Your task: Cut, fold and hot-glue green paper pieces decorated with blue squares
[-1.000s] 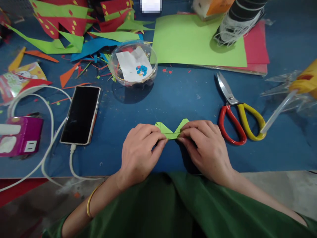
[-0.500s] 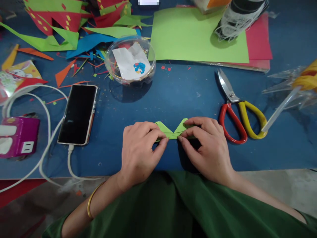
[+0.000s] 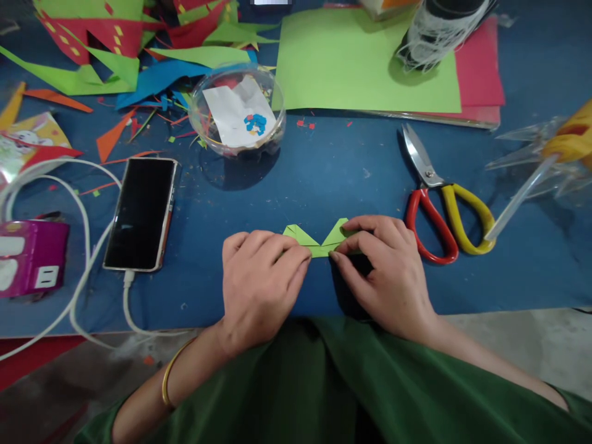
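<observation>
A small folded green paper (image 3: 320, 248) lies near the table's front edge, with two raised points and a V-shaped dip between them. My left hand (image 3: 264, 282) is closed on its left end, thumb and fingers pressed together at the lower edge. On the right end, my right hand (image 3: 386, 271) pinches the paper between thumb and fingertips. Both hands cover the outer ends of the strip. Scissors (image 3: 430, 194) with one red and one yellow handle lie open just right of my right hand.
A phone (image 3: 141, 213) on a white cable lies left, beside a purple adapter (image 3: 34, 256). Behind are a clear bowl (image 3: 238, 111) of scraps, green sheets (image 3: 342, 61), a thread spool (image 3: 428, 34) and cut paper pieces (image 3: 102, 37). At right is a glue gun-like yellow item (image 3: 567, 142).
The fingers of my left hand have closed together more, and its thumb is now mostly hidden. My right hand keeps its pinch. The whole view has shifted slightly.
</observation>
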A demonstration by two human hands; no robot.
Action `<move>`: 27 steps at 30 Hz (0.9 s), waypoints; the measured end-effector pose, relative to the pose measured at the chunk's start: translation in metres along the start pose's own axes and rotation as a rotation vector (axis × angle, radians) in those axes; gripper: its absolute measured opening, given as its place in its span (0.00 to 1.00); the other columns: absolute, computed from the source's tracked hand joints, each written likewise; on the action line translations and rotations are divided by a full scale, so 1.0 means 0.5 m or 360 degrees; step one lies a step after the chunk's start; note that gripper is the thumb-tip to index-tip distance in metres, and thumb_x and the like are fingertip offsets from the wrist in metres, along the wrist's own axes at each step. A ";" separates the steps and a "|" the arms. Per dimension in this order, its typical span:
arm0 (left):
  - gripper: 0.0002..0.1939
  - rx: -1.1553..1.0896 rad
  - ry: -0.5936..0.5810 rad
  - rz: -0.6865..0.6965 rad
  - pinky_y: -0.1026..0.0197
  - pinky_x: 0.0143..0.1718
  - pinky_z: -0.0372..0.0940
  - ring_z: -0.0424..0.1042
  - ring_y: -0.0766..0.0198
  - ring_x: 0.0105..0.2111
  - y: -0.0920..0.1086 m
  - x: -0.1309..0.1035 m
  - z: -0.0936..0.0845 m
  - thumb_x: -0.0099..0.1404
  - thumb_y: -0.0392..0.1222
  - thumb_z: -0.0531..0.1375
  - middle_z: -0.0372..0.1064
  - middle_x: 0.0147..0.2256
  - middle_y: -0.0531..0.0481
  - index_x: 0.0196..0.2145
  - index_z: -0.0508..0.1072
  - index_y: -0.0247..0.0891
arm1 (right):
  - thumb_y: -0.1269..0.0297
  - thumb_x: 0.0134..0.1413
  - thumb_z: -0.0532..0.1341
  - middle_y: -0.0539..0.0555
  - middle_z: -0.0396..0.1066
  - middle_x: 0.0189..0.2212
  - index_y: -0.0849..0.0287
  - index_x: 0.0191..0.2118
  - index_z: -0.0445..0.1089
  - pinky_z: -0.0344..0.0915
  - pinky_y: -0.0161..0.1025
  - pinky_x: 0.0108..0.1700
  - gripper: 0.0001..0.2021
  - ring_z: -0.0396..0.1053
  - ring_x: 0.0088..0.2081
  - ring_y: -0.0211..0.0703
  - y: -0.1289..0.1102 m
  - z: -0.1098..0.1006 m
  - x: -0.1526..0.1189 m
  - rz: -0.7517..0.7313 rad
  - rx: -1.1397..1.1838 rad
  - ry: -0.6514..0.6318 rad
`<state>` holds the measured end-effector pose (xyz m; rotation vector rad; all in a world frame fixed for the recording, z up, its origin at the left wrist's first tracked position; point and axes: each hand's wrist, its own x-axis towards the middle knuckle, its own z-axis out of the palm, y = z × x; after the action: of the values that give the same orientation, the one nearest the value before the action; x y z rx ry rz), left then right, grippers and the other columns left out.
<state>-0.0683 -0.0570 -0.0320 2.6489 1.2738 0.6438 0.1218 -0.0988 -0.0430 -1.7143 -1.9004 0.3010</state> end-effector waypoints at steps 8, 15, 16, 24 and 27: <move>0.07 0.0063 -0.0035 0.0001 0.50 0.40 0.56 0.72 0.59 0.33 0.004 0.001 -0.001 0.69 0.37 0.61 0.78 0.32 0.55 0.34 0.78 0.43 | 0.68 0.59 0.63 0.56 0.74 0.44 0.57 0.32 0.70 0.63 0.50 0.45 0.04 0.70 0.46 0.51 0.002 -0.002 -0.005 0.0075 -0.0003 0.0043; 0.10 0.0299 0.0091 0.0382 0.52 0.43 0.59 0.75 0.60 0.39 0.014 -0.005 -0.011 0.68 0.34 0.62 0.81 0.38 0.55 0.45 0.78 0.43 | 0.68 0.60 0.61 0.58 0.73 0.44 0.57 0.33 0.69 0.63 0.52 0.46 0.04 0.70 0.47 0.53 0.001 -0.003 -0.002 0.0050 0.0014 0.0012; 0.10 0.0328 0.0094 0.0460 0.53 0.43 0.60 0.75 0.61 0.39 0.014 -0.006 -0.011 0.68 0.35 0.62 0.81 0.39 0.55 0.47 0.78 0.41 | 0.68 0.60 0.61 0.58 0.73 0.44 0.57 0.33 0.69 0.62 0.52 0.46 0.04 0.70 0.47 0.53 0.001 -0.003 -0.002 0.0052 0.0021 0.0012; 0.16 0.0439 -0.0038 0.0685 0.54 0.45 0.61 0.74 0.60 0.41 0.017 -0.005 -0.014 0.72 0.48 0.59 0.80 0.42 0.51 0.49 0.77 0.35 | 0.68 0.60 0.61 0.57 0.74 0.43 0.56 0.32 0.70 0.62 0.52 0.47 0.05 0.70 0.46 0.52 0.002 -0.005 -0.005 0.0093 0.0045 0.0038; 0.19 0.0423 -0.0072 0.0735 0.54 0.43 0.61 0.74 0.59 0.40 0.016 -0.005 -0.011 0.73 0.49 0.57 0.79 0.41 0.47 0.49 0.77 0.32 | 0.68 0.59 0.62 0.56 0.75 0.43 0.56 0.31 0.70 0.62 0.51 0.46 0.05 0.71 0.46 0.52 0.008 -0.009 -0.008 0.0128 0.0043 0.0070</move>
<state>-0.0665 -0.0645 -0.0253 3.1938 0.7790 0.4868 0.1275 -0.1031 -0.0422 -1.7675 -1.7917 0.3159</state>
